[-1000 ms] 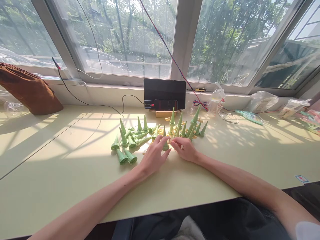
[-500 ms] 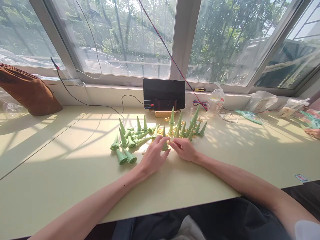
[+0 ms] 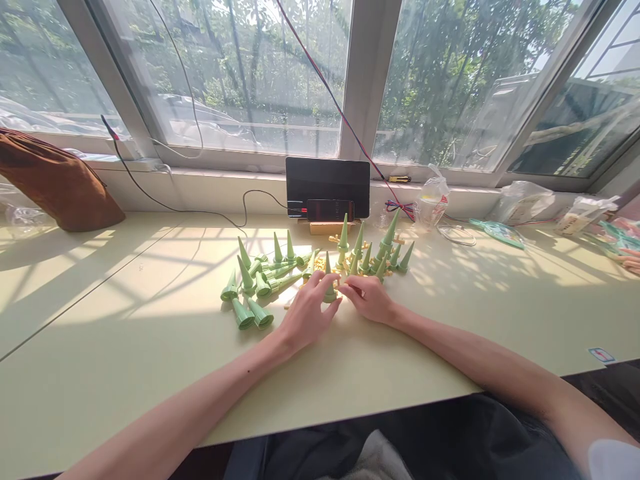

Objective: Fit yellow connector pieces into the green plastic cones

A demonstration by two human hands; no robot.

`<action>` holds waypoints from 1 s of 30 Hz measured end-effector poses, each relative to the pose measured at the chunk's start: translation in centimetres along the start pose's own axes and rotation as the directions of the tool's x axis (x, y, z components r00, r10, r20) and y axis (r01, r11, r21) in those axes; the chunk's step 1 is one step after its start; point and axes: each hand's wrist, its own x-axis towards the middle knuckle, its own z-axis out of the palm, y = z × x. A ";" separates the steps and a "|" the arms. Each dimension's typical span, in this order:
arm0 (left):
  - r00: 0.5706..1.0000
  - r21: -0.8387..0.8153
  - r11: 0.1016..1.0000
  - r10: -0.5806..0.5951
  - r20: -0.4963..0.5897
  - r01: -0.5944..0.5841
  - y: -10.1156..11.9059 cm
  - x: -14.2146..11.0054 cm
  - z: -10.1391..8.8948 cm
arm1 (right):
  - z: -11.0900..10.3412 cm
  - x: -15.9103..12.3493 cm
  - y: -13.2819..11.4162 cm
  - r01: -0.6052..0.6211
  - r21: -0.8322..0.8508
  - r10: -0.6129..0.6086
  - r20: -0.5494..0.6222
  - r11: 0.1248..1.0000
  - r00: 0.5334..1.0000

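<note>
In the middle of the table a green plastic cone [image 3: 328,267] stands with its point up. My left hand [image 3: 310,308] has its fingers and thumb closed around the cone's lower part. Close by on the right, my right hand [image 3: 370,299] is closed in a pinch at a small yellow piece on the cone's side; the fingertips mostly hide it. Left of my hands lie several green cones [image 3: 260,312], some upright, some on their sides with open ends showing. Several cones with yellow side pieces [image 3: 387,241] stand behind my right hand. Small yellow parts [image 3: 320,265] are heaped between the groups.
A dark tablet [image 3: 327,180] and a phone [image 3: 330,210] lean on a stand at the back. A brown bag [image 3: 55,180] is at the left. Clear plastic bags [image 3: 433,200] and a white cable [image 3: 457,235] lie to the right. Another person's hand [image 3: 631,260] shows at the right edge.
Hardly anything differs. Both my hands keep their place at the cone. The other person's hand at the right edge has shifted slightly.
</note>
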 end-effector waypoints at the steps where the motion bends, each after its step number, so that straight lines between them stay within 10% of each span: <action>1: 1.000 -0.001 1.000 0.000 -0.003 0.000 0.0 0.0 0.0 | 0.0 0.0 -0.1 0.003 0.000 -0.003 -0.001 1.000 1.000; 30: 1.000 0.008 1.000 0.010 0.003 -0.010 -0.1 -0.1 0.2 | 0.2 -0.1 0.5 -0.015 -0.003 0.015 0.023 1.000 1.000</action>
